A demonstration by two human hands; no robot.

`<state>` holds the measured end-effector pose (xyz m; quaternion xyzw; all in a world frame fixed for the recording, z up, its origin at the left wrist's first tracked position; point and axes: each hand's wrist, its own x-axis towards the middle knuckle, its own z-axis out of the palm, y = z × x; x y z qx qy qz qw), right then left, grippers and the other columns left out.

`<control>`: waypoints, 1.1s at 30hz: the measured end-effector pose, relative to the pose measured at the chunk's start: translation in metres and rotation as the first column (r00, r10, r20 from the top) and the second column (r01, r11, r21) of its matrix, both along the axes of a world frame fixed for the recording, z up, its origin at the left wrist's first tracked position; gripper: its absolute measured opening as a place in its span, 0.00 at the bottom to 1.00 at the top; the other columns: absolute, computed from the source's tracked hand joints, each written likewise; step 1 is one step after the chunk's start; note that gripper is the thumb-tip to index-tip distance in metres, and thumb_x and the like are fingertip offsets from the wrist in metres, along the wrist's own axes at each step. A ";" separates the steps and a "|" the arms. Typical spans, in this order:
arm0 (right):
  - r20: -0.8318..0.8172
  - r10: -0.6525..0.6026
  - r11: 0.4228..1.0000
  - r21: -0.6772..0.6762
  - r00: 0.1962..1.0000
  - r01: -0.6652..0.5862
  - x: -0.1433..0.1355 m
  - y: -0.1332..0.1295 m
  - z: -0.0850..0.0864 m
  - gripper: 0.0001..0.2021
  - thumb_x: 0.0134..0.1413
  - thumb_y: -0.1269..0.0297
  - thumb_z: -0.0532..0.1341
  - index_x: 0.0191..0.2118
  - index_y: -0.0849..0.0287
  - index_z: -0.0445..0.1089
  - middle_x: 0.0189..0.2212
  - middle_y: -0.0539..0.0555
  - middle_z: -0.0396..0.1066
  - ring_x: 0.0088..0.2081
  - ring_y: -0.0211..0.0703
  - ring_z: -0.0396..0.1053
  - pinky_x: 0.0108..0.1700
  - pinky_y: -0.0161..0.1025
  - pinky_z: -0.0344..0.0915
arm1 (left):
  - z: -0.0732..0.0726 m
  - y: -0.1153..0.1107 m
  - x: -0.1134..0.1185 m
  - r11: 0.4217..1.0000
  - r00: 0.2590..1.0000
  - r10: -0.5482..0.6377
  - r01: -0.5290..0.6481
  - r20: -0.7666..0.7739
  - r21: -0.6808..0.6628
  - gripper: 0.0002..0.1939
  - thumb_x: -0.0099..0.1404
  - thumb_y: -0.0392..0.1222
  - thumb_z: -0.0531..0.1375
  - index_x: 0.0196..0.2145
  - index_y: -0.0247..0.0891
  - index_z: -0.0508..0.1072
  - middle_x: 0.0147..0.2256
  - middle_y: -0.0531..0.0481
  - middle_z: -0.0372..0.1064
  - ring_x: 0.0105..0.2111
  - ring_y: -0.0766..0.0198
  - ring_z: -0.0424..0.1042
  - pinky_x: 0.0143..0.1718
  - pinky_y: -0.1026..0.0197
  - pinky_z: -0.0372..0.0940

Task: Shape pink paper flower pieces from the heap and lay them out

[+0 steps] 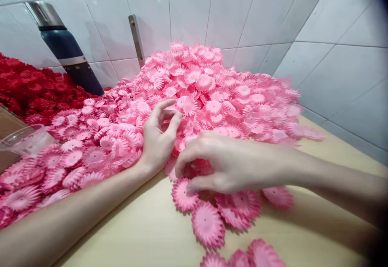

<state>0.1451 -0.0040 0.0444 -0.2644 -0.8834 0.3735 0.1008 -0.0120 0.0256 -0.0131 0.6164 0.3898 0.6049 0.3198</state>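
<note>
My left hand (160, 135) is bent up at the wrist beside the big pile of pink paper flowers (194, 81), its thumb and pointing finger curled with a gap between them. My right hand (224, 164) reaches in flat and low from the right, palm down and open, with its fingers curved and its thumb over a loose pink flower (183, 196) on the table (136, 226). On the left is a clear plastic cup (28, 139), and I can't tell what is in it, near a blue bottle (71, 55) with a silver lid.
</note>
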 end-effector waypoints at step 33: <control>0.005 0.155 0.880 -0.456 0.988 -0.136 0.021 0.021 0.015 0.08 0.51 0.74 0.64 0.39 0.63 0.77 0.33 0.54 0.77 0.34 0.38 0.74 0.37 0.33 0.71 | 0.005 -0.010 0.001 0.992 0.991 -0.122 0.124 -0.063 0.038 0.08 0.67 0.44 0.56 0.35 0.39 0.72 0.30 0.51 0.70 0.32 0.64 0.71 0.37 0.62 0.66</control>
